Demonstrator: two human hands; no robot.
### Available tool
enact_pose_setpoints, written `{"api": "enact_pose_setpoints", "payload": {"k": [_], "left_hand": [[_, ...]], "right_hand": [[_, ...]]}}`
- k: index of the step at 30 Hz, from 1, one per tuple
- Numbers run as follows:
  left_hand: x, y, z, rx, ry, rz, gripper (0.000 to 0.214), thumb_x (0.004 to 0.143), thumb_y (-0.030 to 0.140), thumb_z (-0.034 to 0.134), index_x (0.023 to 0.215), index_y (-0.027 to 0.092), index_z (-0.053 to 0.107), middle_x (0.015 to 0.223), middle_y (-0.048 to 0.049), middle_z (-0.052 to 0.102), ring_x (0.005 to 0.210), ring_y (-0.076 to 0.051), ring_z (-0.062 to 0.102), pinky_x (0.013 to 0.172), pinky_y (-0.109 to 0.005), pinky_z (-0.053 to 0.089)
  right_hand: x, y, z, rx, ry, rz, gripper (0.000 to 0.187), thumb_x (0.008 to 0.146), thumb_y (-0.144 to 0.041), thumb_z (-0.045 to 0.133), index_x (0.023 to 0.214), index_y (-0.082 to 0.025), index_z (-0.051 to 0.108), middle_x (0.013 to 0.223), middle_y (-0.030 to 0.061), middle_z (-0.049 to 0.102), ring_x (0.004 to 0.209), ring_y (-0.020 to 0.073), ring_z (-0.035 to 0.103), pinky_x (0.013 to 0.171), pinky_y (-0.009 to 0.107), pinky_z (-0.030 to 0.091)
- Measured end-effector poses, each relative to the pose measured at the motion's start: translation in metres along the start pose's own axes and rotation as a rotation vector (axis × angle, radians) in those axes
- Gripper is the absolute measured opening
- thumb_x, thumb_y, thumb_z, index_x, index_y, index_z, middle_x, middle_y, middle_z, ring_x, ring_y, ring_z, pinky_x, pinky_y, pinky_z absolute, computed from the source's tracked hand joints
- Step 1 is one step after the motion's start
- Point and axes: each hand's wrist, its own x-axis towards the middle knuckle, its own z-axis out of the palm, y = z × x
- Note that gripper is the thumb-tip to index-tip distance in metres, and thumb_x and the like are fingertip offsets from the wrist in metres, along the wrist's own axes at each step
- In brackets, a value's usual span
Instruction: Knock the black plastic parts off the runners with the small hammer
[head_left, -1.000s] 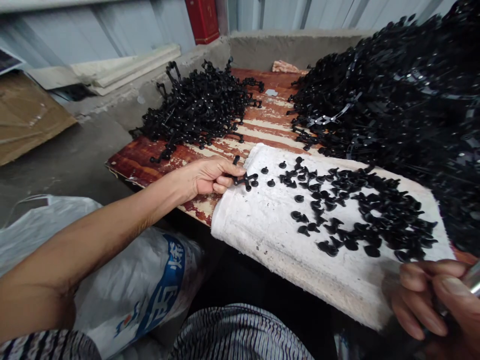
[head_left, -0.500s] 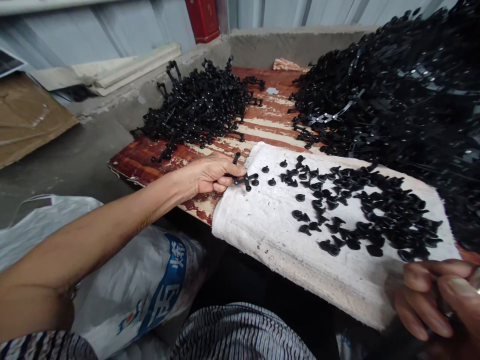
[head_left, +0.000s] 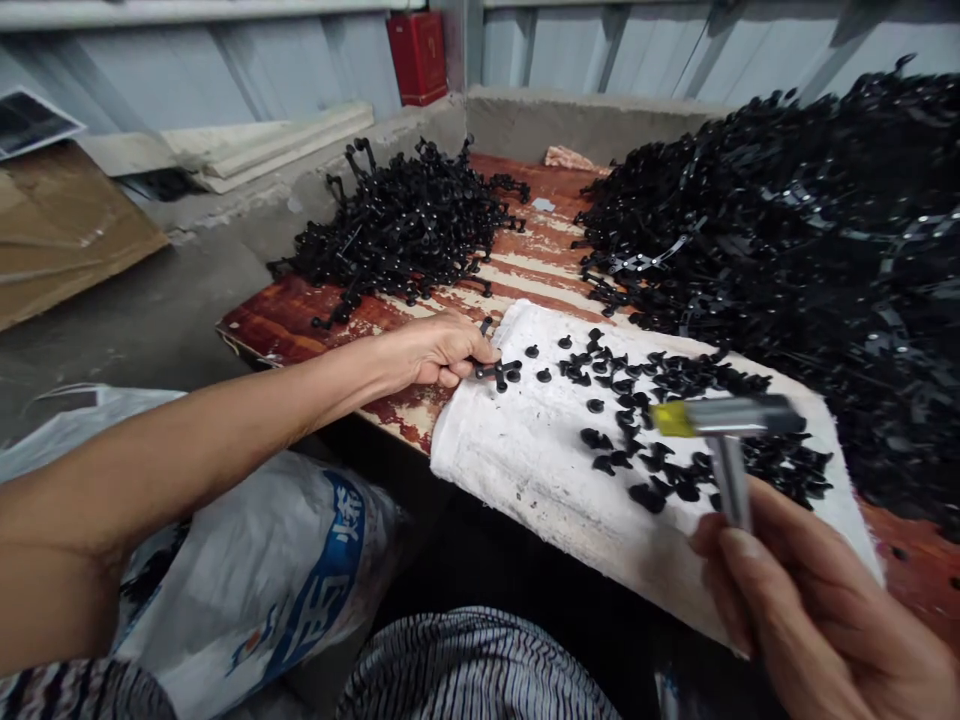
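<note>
Left edge of the head view: a white printed plastic sack (head_left: 300, 590) sits on the floor below my left forearm, contents not visible.

My left hand (head_left: 439, 350) rests at the near left corner of the white cloth pad (head_left: 540, 470), fingers closed in a pinch on a small black branched plastic piece (head_left: 496, 372), which lies on the pad's edge, touching it. Behind the hand, on the worn red board (head_left: 285, 320), there is a smaller heap of black branched pieces (head_left: 405, 225).

Centre: loose small black caps (head_left: 675, 420) are scattered over the pad, thin on the left and dense toward the right. I judge these to be parts already knocked off their branches, so a fair batch looks done.

Right: my right hand (head_left: 795, 610) is wrapped around the handle of a small metal hammer (head_left: 724, 425) with a yellow tip on its head; the head hovers above the caps and is not touching the held piece. Behind it, a very large heap of black strips and branches (head_left: 795, 250) covers the right of the board.

Judgement: the piece in hand is not yet struck. With the large heap far outweighing the loose caps, most of the work seems left.
</note>
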Motion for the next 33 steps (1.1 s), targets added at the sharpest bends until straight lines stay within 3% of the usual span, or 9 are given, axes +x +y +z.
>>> {"api": "enact_pose_setpoints", "payload": {"k": [2, 4, 8, 11, 17, 23, 29, 31, 33], "left_hand": [[0.001, 0.002, 0.001, 0.050, 0.026, 0.014, 0.037, 0.070, -0.004, 0.064, 0.047, 0.016, 0.043, 0.038, 0.0064, 0.038, 0.027, -0.001, 0.025, 0.028, -0.013, 0.014], [0.001, 0.004, 0.003, 0.082, 0.044, 0.022, 0.038, 0.071, -0.004, 0.063, 0.047, 0.017, 0.041, 0.040, 0.0051, 0.042, 0.027, -0.002, 0.027, 0.029, -0.014, 0.013], [0.000, 0.006, 0.003, 0.115, 0.056, 0.003, 0.036, 0.073, -0.004, 0.063, 0.049, 0.015, 0.043, 0.044, 0.0004, 0.051, 0.028, -0.001, 0.025, 0.030, -0.015, 0.012], [0.001, 0.004, 0.002, 0.093, 0.041, 0.019, 0.037, 0.070, -0.003, 0.067, 0.049, 0.016, 0.043, 0.042, 0.0021, 0.049, 0.027, -0.001, 0.025, 0.030, -0.015, 0.012], [0.008, 0.000, -0.002, 0.044, -0.028, 0.011, 0.033, 0.070, -0.002, 0.063, 0.047, 0.015, 0.048, 0.038, 0.0036, 0.044, 0.027, -0.001, 0.023, 0.029, -0.014, 0.012], [0.003, -0.003, -0.004, -0.074, -0.101, -0.029, 0.027, 0.074, -0.003, 0.055, 0.052, 0.013, 0.053, 0.044, -0.0004, 0.051, 0.029, -0.002, 0.029, 0.028, -0.012, 0.016], [-0.001, -0.009, -0.003, -0.135, -0.097, -0.018, 0.032, 0.075, -0.007, 0.051, 0.052, 0.014, 0.047, 0.040, 0.0052, 0.041, 0.029, -0.001, 0.027, 0.029, -0.012, 0.014], [-0.001, -0.010, -0.002, -0.132, -0.073, -0.025, 0.032, 0.074, -0.008, 0.051, 0.052, 0.014, 0.045, 0.041, 0.0060, 0.039, 0.029, -0.001, 0.026, 0.030, -0.012, 0.013], [-0.001, -0.010, -0.001, -0.135, -0.050, -0.025, 0.032, 0.072, -0.008, 0.053, 0.052, 0.015, 0.043, 0.040, 0.0071, 0.037, 0.029, -0.001, 0.026, 0.030, -0.012, 0.013]], "right_hand": [[0.014, -0.011, 0.009, -0.055, -0.055, -0.162, 0.047, 0.094, -0.028, 0.052, 0.141, -0.035, 0.048, 0.118, 0.0088, 0.070, 0.076, 0.0236, 0.073, 0.068, 0.039, 0.062], [0.033, -0.025, 0.019, -0.088, -0.008, -0.359, 0.049, 0.095, -0.021, 0.048, 0.144, -0.027, 0.046, 0.126, 0.0122, 0.068, 0.088, 0.0229, 0.073, 0.081, 0.040, 0.061], [0.067, -0.046, 0.032, -0.161, -0.004, -0.533, 0.053, 0.094, -0.011, 0.045, 0.146, -0.022, 0.045, 0.115, 0.0117, 0.072, 0.095, 0.0214, 0.072, 0.079, 0.035, 0.060], [0.081, -0.051, 0.036, -0.241, 0.018, -0.539, 0.056, 0.092, -0.011, 0.042, 0.147, -0.021, 0.045, 0.095, 0.0101, 0.072, 0.079, 0.0209, 0.070, 0.065, 0.033, 0.058], [0.097, -0.043, 0.046, -0.539, -0.134, -0.522, 0.055, 0.090, -0.015, 0.035, 0.142, -0.014, 0.052, 0.076, 0.0066, 0.060, 0.049, 0.0148, 0.050, 0.042, 0.026, 0.039], [0.100, -0.044, 0.046, -0.571, -0.162, -0.529, 0.058, 0.087, -0.012, 0.035, 0.144, -0.016, 0.050, 0.080, 0.0059, 0.059, 0.046, 0.0111, 0.044, 0.042, 0.024, 0.035], [0.101, -0.048, 0.041, -0.483, -0.196, -0.522, 0.055, 0.090, -0.014, 0.035, 0.143, -0.013, 0.050, 0.078, 0.0067, 0.061, 0.052, 0.0144, 0.052, 0.048, 0.027, 0.043], [0.100, -0.052, 0.036, -0.384, -0.160, -0.542, 0.052, 0.091, -0.014, 0.036, 0.141, -0.014, 0.052, 0.079, 0.0069, 0.063, 0.056, 0.0158, 0.056, 0.053, 0.029, 0.047], [0.097, -0.056, 0.033, -0.274, -0.046, -0.563, 0.052, 0.093, -0.014, 0.040, 0.143, -0.017, 0.049, 0.083, 0.0067, 0.065, 0.061, 0.0160, 0.058, 0.057, 0.029, 0.050]]}}
